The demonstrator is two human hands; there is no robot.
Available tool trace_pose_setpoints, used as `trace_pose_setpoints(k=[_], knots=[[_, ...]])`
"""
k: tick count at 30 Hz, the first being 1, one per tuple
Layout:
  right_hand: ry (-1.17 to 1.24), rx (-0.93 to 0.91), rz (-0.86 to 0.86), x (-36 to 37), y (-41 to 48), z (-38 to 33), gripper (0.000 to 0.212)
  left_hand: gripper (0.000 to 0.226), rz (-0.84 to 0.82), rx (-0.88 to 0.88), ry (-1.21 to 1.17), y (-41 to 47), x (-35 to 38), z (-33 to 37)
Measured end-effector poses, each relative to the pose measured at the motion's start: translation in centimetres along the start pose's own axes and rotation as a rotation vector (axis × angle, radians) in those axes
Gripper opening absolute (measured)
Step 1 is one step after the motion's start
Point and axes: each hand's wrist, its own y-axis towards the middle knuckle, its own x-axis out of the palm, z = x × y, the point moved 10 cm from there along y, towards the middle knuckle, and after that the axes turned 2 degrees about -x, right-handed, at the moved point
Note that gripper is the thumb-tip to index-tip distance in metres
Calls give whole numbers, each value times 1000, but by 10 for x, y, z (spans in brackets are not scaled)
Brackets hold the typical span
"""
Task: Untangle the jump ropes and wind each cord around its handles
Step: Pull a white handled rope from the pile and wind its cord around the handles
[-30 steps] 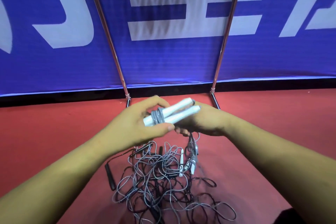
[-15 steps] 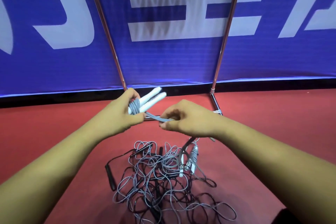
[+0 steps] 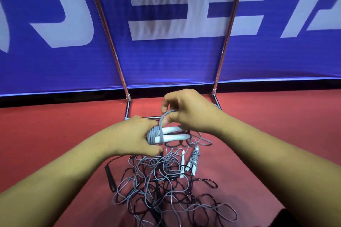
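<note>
My left hand point(image 3: 134, 135) grips a pair of white jump rope handles point(image 3: 171, 133) held side by side, with several turns of grey cord point(image 3: 155, 134) wound round their left end. My right hand point(image 3: 188, 109) is just above them, pinching a loop of that grey cord point(image 3: 166, 114) that arches down onto the winding. Below on the red floor lies a tangled heap of grey and black cords point(image 3: 166, 190). In it are a wound white-handled rope point(image 3: 192, 160), a loose white handle point(image 3: 182, 162) and a black handle point(image 3: 110, 178).
A blue banner with white lettering point(image 3: 166, 51) hangs close ahead on a chrome frame with two slanted poles point(image 3: 108, 38) and a low crossbar point(image 3: 147, 117). Red floor point(image 3: 55, 134) spreads to both sides. A dark object point(image 3: 295, 217) shows at the bottom right.
My right hand has risen and crossed over the handles, carrying the grey cord up into a loop. The handles have dropped lower and toward the middle, now lying nearly level.
</note>
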Motion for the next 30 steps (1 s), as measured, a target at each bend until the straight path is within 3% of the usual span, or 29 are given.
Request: trace_pose_setpoints(k=[4, 8, 13, 15, 19, 23, 30], knots=[[339, 127, -118, 4, -5, 21, 15, 63, 72, 39, -77, -4, -9, 14], [615, 202, -175, 25, -5, 40, 7, 35, 107, 38, -203, -9, -15, 19], [952, 280, -236, 56, -8, 52, 30, 45, 255, -5, -412, -17, -33, 7], [980, 299, -200, 60, -5, 56, 28, 51, 235, 16, -481, -18, -33, 8], [1016, 310, -184, 69, -4, 59, 21, 30, 278, 25, -529, -15, -39, 0], [1022, 318, -260, 76, -10, 53, 28, 27, 287, -25, -681, -10, -37, -9], [938, 309, -310, 78, -10, 38, 17, 37, 549, -168, -677, -13, -67, -51]])
